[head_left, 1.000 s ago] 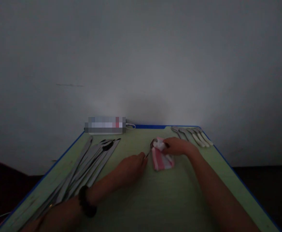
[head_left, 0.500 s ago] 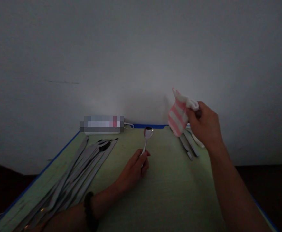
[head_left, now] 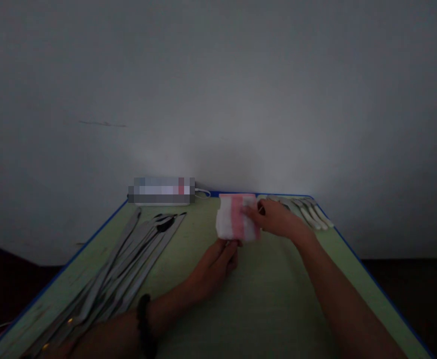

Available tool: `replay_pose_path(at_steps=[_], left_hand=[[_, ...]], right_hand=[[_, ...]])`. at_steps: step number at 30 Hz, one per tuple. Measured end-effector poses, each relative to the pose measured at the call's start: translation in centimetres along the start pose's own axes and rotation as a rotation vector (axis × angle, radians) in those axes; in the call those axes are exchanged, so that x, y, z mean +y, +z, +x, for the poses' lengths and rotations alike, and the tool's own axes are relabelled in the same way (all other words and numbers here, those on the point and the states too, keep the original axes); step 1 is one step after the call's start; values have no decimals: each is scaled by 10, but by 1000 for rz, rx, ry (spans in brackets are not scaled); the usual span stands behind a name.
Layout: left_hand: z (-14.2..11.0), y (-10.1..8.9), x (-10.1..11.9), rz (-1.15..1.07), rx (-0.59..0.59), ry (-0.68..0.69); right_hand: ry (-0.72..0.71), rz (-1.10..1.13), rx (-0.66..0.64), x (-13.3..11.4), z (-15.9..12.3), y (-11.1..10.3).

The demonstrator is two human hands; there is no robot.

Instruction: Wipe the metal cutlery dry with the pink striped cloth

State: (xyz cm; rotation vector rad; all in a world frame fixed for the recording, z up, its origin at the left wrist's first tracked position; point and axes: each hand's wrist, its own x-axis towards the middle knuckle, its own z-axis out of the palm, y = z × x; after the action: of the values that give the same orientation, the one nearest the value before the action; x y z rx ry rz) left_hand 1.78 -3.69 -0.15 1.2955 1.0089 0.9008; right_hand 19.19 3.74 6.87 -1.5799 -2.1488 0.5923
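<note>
Near the middle of the table my left hand (head_left: 218,262) is closed around the handle of a metal spoon, whose bowl is now covered. A pink and white striped cloth (head_left: 237,217) lies over that end of the spoon. My right hand (head_left: 273,215) grips the cloth at its right side, fingers closed on it. To the left of my left hand is a pile of metal cutlery (head_left: 128,269), with a dark spoon bowl at its far end. Beyond my right hand lies a row of cutlery with pale handles (head_left: 312,214), partly hidden by the hand.
A blurred-out white box (head_left: 162,194) stands at the back left of the table, with a white cable (head_left: 203,191) beside it. The light green table (head_left: 263,309) has a blue edge and meets a grey wall (head_left: 218,89) behind.
My right hand has moved left and down, bringing the cloth from the raised right side onto the spoon. More of the pale-handled cutlery shows. My left hand keeps hold of the spoon.
</note>
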Motion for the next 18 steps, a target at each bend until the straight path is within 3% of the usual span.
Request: replay_pose_path(at_steps=[3,6,8,13,18], left_hand=[[1,1,1,29,-18,11],[4,0,3,64,-22,-2],[7,-3,3,92,-31,1],[16,-6,0,13,-75,-22],[16,-5,2,23,-96,-57]], right_hand=[[-87,467,-92,6,8,40],[97,1092,52,4,16,85],[186,1357,134,2,20,105],[177,1588,256,5,27,112],[70,1572,386,22,39,112]])
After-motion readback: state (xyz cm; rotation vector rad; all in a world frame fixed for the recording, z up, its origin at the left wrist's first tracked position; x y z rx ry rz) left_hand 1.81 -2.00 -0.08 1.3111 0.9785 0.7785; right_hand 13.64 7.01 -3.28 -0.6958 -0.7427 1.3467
